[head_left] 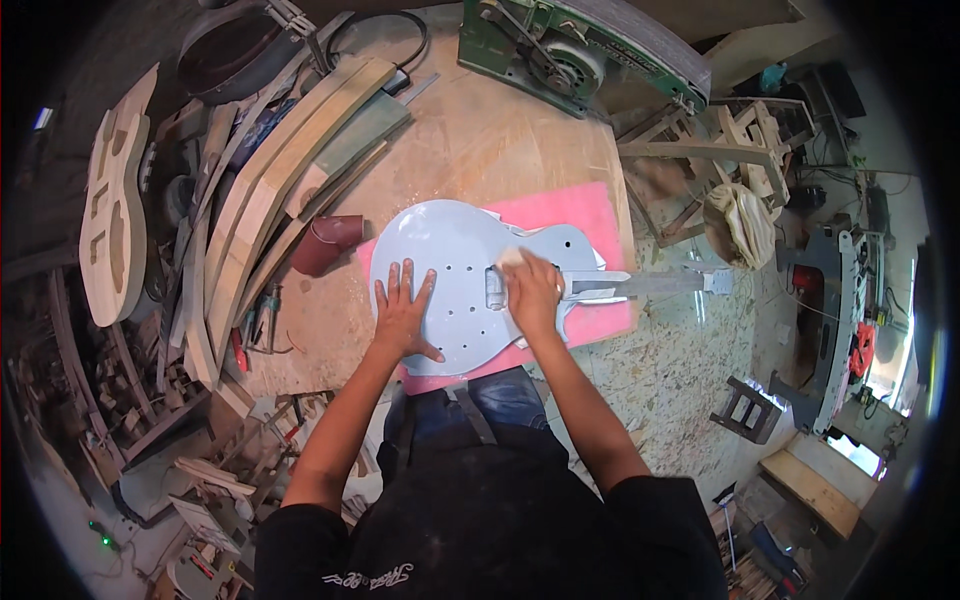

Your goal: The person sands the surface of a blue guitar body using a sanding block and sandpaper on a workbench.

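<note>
A pale blue-grey electric guitar body [440, 235] lies flat on a pink foam sheet [585, 208], its neck [665, 282] pointing right past the table edge. Several small holes and a rectangular cavity [494, 288] show in its top. My left hand [403, 305] rests on the left part of the body, fingers spread. Just right of the cavity, my right hand [533, 290] is closed on a small pale beige pad [511, 257], pressed to the surface. Whether it is folded sandpaper or a block I cannot tell. Whitish tape covers the neck's base.
A curled reddish-brown abrasive sheet [328, 245] sits left of the guitar on the wooden table [470, 140]. Long curved wood pieces [270, 180] are stacked at the left, with hand tools [266, 318] below. A green belt machine [585, 55] stands at the back.
</note>
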`<action>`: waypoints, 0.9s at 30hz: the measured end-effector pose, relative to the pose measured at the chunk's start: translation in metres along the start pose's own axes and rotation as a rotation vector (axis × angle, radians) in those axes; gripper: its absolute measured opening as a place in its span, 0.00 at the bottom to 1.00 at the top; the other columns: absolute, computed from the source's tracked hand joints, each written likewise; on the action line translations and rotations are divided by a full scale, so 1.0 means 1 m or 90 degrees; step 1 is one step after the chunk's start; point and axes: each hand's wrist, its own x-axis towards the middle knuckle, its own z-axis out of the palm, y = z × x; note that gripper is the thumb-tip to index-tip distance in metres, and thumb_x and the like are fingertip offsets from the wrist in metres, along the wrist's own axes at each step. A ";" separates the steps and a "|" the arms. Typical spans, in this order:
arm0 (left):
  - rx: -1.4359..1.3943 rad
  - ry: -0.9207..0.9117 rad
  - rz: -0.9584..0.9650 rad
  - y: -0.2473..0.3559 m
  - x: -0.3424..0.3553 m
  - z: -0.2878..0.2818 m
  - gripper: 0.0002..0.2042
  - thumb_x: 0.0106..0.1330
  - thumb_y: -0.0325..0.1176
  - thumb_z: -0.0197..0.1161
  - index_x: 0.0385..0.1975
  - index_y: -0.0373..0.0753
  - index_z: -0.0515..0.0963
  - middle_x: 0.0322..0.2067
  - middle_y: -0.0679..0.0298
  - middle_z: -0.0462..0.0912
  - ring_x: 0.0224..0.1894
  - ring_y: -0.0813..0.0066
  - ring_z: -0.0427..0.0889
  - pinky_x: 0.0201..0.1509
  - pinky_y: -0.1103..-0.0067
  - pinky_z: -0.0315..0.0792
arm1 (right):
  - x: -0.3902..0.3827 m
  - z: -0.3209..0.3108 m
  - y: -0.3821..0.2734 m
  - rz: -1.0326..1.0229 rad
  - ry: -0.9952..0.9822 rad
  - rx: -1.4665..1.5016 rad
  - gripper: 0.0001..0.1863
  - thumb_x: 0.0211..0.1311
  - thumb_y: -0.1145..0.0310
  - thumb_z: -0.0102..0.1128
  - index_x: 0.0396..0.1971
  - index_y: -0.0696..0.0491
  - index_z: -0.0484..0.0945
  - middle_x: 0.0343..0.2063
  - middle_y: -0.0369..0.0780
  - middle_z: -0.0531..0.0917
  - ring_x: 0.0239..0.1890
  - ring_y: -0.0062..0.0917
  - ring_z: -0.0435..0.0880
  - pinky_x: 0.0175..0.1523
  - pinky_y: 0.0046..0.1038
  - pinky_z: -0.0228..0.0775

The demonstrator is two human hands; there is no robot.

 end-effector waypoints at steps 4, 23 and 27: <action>-0.049 0.025 -0.058 0.013 -0.003 0.003 0.86 0.16 0.61 0.90 0.84 0.50 0.40 0.82 0.38 0.30 0.83 0.33 0.24 0.79 0.36 0.29 | -0.010 -0.006 0.003 -0.006 -0.003 0.017 0.11 0.63 0.71 0.64 0.44 0.45 0.89 0.63 0.40 0.81 0.62 0.42 0.75 0.68 0.48 0.59; -0.096 0.094 -0.159 0.050 0.000 0.020 0.88 0.14 0.61 0.90 0.84 0.46 0.37 0.81 0.35 0.27 0.81 0.27 0.21 0.76 0.31 0.29 | -0.078 0.001 0.012 0.039 0.061 -0.022 0.14 0.62 0.66 0.69 0.49 0.42 0.87 0.61 0.40 0.81 0.63 0.42 0.76 0.66 0.47 0.61; -0.094 0.096 -0.147 0.052 -0.001 0.023 0.88 0.14 0.61 0.89 0.84 0.47 0.37 0.81 0.35 0.27 0.81 0.27 0.21 0.76 0.32 0.28 | -0.004 0.003 0.008 0.097 0.088 -0.095 0.13 0.63 0.64 0.69 0.47 0.41 0.89 0.61 0.39 0.81 0.61 0.42 0.76 0.65 0.47 0.61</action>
